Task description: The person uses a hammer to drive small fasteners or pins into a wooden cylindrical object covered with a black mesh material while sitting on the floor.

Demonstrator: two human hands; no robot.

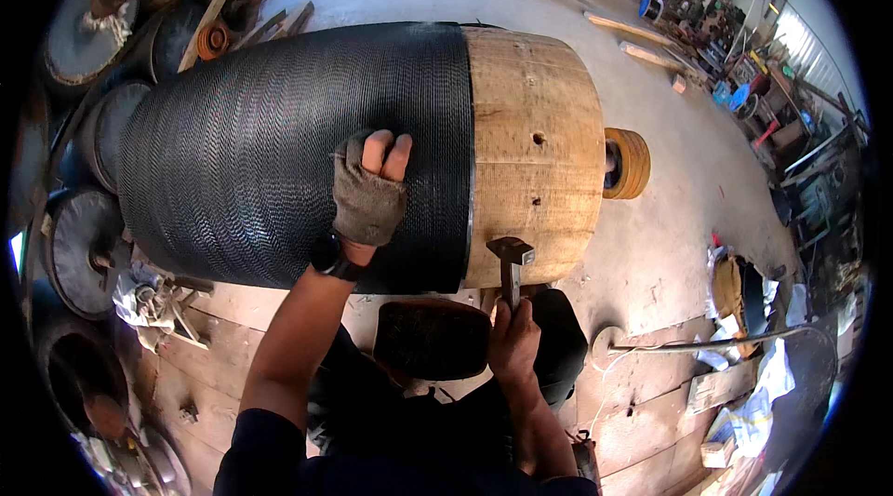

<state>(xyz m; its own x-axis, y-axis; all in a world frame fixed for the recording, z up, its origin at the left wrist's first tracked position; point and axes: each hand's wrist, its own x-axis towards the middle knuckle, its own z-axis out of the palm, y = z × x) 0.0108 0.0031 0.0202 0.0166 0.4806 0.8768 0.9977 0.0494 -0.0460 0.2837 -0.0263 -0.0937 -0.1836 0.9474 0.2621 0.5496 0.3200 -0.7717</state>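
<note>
A big roller lies across in front of me. Most of it is wrapped in black ribbed sheet (279, 142), and its right end is a bare wooden section (535, 105) with small dark holes. My left hand (370, 189), in a grey-brown glove with bare fingertips, is over the black covering, its fingers curled. Whatever it may hold is hidden. In my bare right hand (514, 347) is a hammer (511, 259), gripped by the handle. Its metal head overlaps the near edge of the wood, and I cannot tell whether they touch.
A round wooden hub (630, 164) sticks out at the roller's right end. Large discs (84, 254) and drums stand along the left. Below the roller is a dark seat-like block (433, 340). Timber (642, 31), tools and scrap lie to the right, with a bent pole (707, 343) nearer.
</note>
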